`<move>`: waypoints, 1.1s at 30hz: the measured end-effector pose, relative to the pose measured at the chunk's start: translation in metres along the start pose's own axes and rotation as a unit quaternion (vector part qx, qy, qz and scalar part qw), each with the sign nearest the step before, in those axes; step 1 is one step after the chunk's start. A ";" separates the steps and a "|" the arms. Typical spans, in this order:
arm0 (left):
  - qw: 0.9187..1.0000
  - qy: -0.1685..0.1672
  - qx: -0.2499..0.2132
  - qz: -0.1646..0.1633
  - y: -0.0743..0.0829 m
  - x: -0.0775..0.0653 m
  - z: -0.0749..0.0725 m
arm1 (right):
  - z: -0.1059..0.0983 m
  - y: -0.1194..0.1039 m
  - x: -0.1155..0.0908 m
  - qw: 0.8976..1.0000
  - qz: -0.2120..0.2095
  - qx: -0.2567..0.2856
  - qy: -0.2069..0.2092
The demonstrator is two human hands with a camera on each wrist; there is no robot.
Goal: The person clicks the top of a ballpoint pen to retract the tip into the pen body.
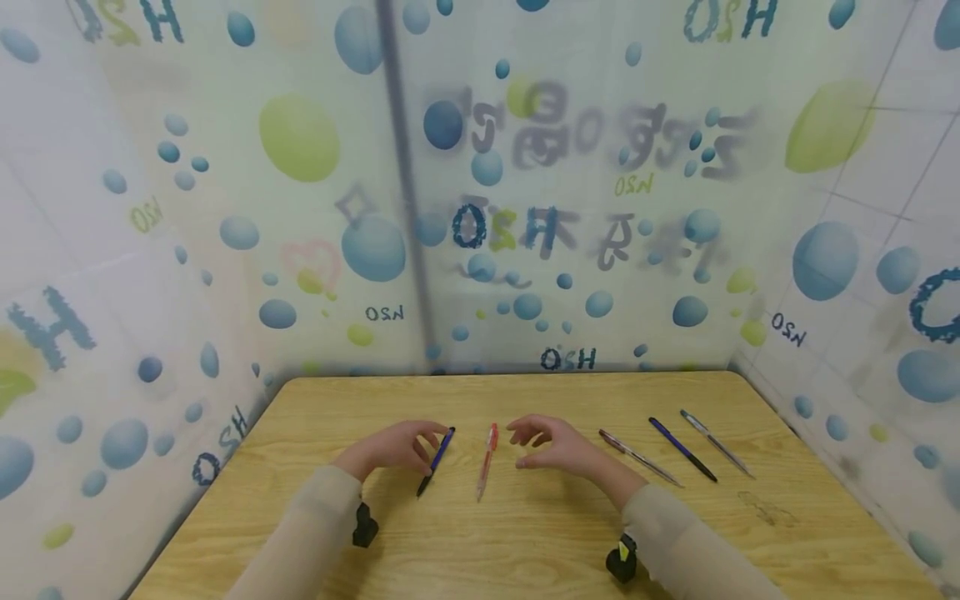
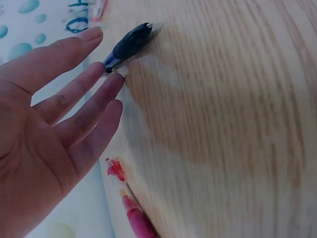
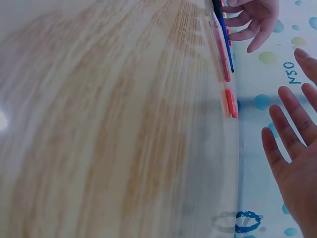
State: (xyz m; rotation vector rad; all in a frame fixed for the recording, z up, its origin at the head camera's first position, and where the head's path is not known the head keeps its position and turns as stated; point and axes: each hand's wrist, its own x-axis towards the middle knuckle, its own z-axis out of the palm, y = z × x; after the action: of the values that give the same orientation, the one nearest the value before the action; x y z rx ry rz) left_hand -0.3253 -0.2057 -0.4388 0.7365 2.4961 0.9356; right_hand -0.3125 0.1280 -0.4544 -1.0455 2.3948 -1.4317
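Left hand (image 1: 397, 446), loosely spread, at a slim blue-and-black plastic pen (image 1: 438, 458) (contact I cannot tell); right hand (image 1: 553, 447), wide and empty, beside a red clear-plastic pen (image 1: 487, 462). Both pens lie short of the wooden table's (image 1: 480, 550) far edge. Likely step: reaching; lifting would call for pinching.

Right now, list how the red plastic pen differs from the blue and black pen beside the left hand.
The red plastic pen looks translucent; the blue and black pen looks opaque. In the head view, the red pen slants less than the blue one. Both are slender.
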 end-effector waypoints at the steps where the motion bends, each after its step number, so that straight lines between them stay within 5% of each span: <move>1: 1.000 0.000 0.006 -0.002 0.001 0.000 0.001 | 0.000 0.000 0.000 1.000 0.001 0.000 0.000; 15: 0.997 -0.011 0.075 -0.004 0.003 0.014 0.014 | 0.002 0.001 0.001 1.000 0.009 0.006 -0.005; 24: 0.988 -0.035 0.150 0.001 0.007 0.019 0.015 | 0.004 0.008 0.004 1.000 0.009 0.016 -0.025; 33: 0.989 -0.013 0.147 -0.032 0.013 0.018 0.016 | 0.007 0.011 0.008 0.999 0.019 0.024 -0.022</move>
State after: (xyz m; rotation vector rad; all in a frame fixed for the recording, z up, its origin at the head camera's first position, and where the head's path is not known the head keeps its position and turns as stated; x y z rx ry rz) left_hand -0.3274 -0.1790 -0.4443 0.7451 2.6483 0.5363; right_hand -0.3202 0.1211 -0.4653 -1.0029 2.3246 -1.4319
